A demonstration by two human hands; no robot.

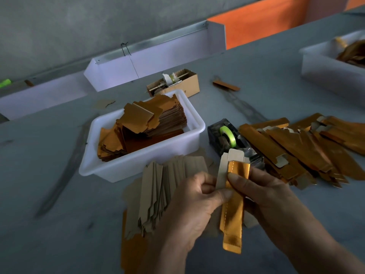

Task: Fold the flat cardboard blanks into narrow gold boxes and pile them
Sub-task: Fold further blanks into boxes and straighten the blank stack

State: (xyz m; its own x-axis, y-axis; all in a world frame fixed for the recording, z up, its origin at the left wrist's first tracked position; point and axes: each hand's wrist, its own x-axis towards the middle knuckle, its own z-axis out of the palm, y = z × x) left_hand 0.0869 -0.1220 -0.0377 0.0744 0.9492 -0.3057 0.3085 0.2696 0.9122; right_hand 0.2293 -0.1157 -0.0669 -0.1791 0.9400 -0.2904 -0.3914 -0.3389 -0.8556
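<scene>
While both hands worked at the near middle of the grey counter [59, 244], they held one gold blank [234, 212] upright between them — the left hand [189, 212] pinched its bare cardboard flap with thumb and curled fingers, and the right hand [276, 202] pinched the gold face from the other side, thumb pressed on the fold. Just left of the hands a fanned stack of flat blanks [158, 196] lay brown side up on the counter. To the right, a loose pile of folded gold boxes [296, 149] spread across the surface. Between that pile and the hands stood a black tape dispenser [227, 139] with a green roll. Left of it, a white tub [110, 169] held more gold blanks [146, 125]. Farther back sat a small brown carton [177, 82], and at the far right another white tub [320, 64] — its contents blurred.
</scene>
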